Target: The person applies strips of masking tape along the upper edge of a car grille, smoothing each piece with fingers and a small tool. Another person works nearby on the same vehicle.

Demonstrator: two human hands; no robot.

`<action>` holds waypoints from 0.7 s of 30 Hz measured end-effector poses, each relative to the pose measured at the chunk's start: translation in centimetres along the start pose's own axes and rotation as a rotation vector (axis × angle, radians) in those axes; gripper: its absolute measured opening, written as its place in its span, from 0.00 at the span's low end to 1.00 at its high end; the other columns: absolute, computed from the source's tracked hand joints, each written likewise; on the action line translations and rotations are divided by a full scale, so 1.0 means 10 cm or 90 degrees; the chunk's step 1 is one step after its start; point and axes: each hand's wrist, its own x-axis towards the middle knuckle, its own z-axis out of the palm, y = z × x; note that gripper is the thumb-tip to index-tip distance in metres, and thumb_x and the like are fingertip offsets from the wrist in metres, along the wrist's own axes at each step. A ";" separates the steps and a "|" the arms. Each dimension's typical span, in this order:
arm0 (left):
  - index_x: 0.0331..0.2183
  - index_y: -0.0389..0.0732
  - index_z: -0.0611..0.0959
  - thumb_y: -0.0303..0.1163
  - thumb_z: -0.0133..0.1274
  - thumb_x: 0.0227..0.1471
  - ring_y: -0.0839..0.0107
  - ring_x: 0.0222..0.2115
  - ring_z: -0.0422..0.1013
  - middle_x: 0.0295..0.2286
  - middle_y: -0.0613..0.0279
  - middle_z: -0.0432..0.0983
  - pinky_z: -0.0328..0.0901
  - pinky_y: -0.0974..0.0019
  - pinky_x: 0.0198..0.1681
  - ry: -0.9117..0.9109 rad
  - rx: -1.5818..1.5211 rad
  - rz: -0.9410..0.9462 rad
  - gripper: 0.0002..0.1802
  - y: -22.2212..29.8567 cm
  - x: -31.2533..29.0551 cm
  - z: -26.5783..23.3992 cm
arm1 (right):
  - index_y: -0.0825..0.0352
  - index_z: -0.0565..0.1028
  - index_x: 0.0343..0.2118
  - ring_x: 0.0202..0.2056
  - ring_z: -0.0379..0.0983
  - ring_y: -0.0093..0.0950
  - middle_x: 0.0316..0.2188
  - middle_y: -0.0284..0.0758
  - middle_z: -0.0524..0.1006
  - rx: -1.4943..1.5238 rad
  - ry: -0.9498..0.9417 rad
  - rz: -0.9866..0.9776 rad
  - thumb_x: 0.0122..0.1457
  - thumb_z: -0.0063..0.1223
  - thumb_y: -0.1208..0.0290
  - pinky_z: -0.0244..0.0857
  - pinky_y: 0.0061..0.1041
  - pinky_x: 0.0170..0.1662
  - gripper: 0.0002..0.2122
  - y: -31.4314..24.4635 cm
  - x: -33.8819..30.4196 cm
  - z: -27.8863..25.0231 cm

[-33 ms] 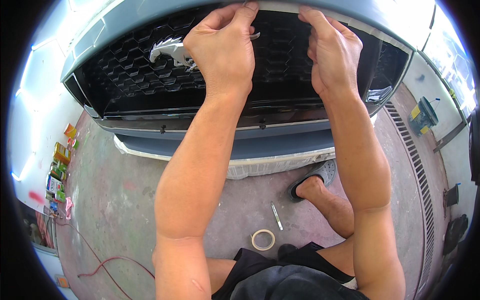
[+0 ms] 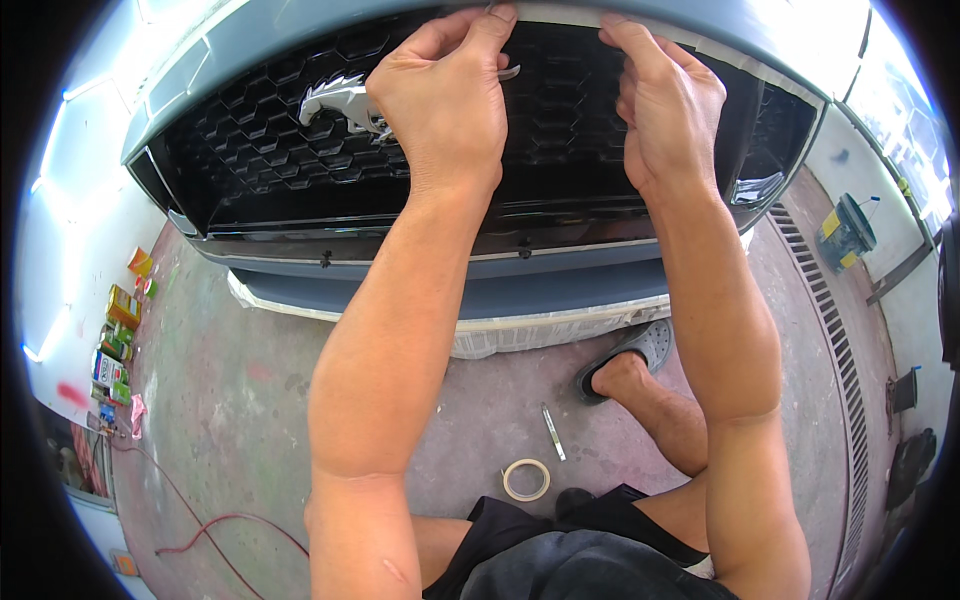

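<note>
A pale strip of masking tape (image 2: 560, 14) runs along the top edge of the black honeycomb grille (image 2: 270, 130) on a grey car front. At its left part, the thumb and forefinger of my left hand (image 2: 445, 90) are pinched together on the tape's edge. A little to the right, my right hand (image 2: 672, 100) pinches at the same strip, its other fingers curled in. The fingertips of both hands lie close to the picture's upper rim, so their exact hold is partly hidden. Left of my left hand, a silver horse emblem (image 2: 345, 103) sits on the grille, partly covered by that hand.
On the concrete floor lie a tape roll (image 2: 526, 480) and a slim cutter-like tool (image 2: 553, 432). Masking paper (image 2: 550, 335) hangs under the bumper. Cans (image 2: 122, 308) and a red hose (image 2: 215, 520) are at left; a bucket (image 2: 846, 232) and floor grate (image 2: 830, 310) at right.
</note>
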 end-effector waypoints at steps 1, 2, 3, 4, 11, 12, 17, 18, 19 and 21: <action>0.35 0.35 0.89 0.32 0.70 0.50 0.77 0.28 0.74 0.27 0.65 0.81 0.67 0.73 0.34 -0.003 0.006 -0.002 0.12 -0.01 0.00 -0.02 | 0.72 0.84 0.35 0.17 0.54 0.12 0.15 0.21 0.64 0.006 0.007 0.000 0.58 0.67 0.66 0.47 0.19 0.24 0.12 0.03 0.00 -0.03; 0.35 0.35 0.89 0.32 0.70 0.50 0.78 0.28 0.74 0.27 0.65 0.81 0.67 0.73 0.34 -0.004 0.010 -0.006 0.12 -0.02 0.01 -0.04 | 0.72 0.84 0.35 0.17 0.54 0.12 0.15 0.21 0.64 0.008 0.014 0.005 0.58 0.67 0.66 0.47 0.19 0.24 0.12 0.03 0.00 -0.05; 0.35 0.35 0.89 0.32 0.71 0.50 0.78 0.28 0.74 0.27 0.65 0.81 0.67 0.73 0.33 -0.005 0.013 -0.011 0.13 -0.03 0.01 -0.05 | 0.72 0.84 0.34 0.17 0.54 0.12 0.15 0.21 0.64 0.009 0.020 0.011 0.58 0.67 0.66 0.47 0.19 0.23 0.11 0.04 0.01 -0.06; 0.35 0.35 0.89 0.33 0.71 0.49 0.78 0.27 0.74 0.27 0.65 0.81 0.67 0.73 0.33 -0.007 0.017 -0.015 0.13 -0.03 0.02 -0.06 | 0.71 0.84 0.34 0.17 0.54 0.12 0.15 0.21 0.64 0.006 0.028 0.025 0.58 0.67 0.66 0.46 0.19 0.23 0.11 0.03 -0.01 -0.07; 0.35 0.36 0.89 0.33 0.73 0.48 0.77 0.27 0.75 0.27 0.64 0.82 0.68 0.73 0.33 -0.028 0.008 0.009 0.14 0.02 0.03 -0.02 | 0.72 0.84 0.34 0.17 0.52 0.12 0.14 0.21 0.63 0.024 0.022 0.071 0.59 0.67 0.65 0.45 0.18 0.23 0.12 0.00 -0.14 -0.12; 0.36 0.36 0.89 0.33 0.73 0.48 0.77 0.27 0.75 0.27 0.64 0.82 0.68 0.73 0.33 -0.036 0.009 0.015 0.14 0.00 0.04 -0.03 | 0.72 0.84 0.34 0.17 0.52 0.12 0.14 0.21 0.62 0.010 0.031 0.055 0.60 0.67 0.65 0.45 0.18 0.23 0.12 0.00 -0.17 -0.16; 0.37 0.35 0.89 0.33 0.73 0.48 0.77 0.26 0.75 0.26 0.64 0.82 0.68 0.73 0.33 -0.049 0.001 0.011 0.16 -0.04 0.06 -0.07 | 0.72 0.84 0.34 0.17 0.52 0.12 0.14 0.21 0.64 -0.077 0.077 0.041 0.62 0.65 0.65 0.44 0.18 0.23 0.12 0.02 -0.45 -0.50; 0.37 0.35 0.88 0.34 0.73 0.48 0.77 0.26 0.75 0.26 0.64 0.81 0.68 0.73 0.32 -0.048 0.000 0.011 0.16 -0.03 0.05 -0.07 | 0.71 0.84 0.34 0.17 0.52 0.12 0.14 0.21 0.64 -0.100 0.087 0.046 0.62 0.65 0.65 0.44 0.18 0.22 0.12 0.04 -0.51 -0.58; 0.37 0.34 0.88 0.34 0.73 0.49 0.77 0.26 0.74 0.25 0.64 0.81 0.68 0.73 0.32 -0.047 0.000 0.011 0.16 -0.03 0.05 -0.07 | 0.72 0.83 0.34 0.17 0.53 0.11 0.15 0.22 0.65 -0.110 0.092 0.049 0.62 0.65 0.65 0.44 0.18 0.23 0.12 0.08 -0.57 -0.65; 0.37 0.31 0.87 0.31 0.69 0.52 0.74 0.28 0.75 0.28 0.60 0.81 0.68 0.71 0.34 -0.057 0.020 -0.003 0.14 0.01 0.03 -0.12 | 0.72 0.83 0.35 0.18 0.53 0.11 0.15 0.21 0.65 -0.131 0.085 0.045 0.62 0.64 0.65 0.44 0.17 0.23 0.12 0.15 -0.66 -0.83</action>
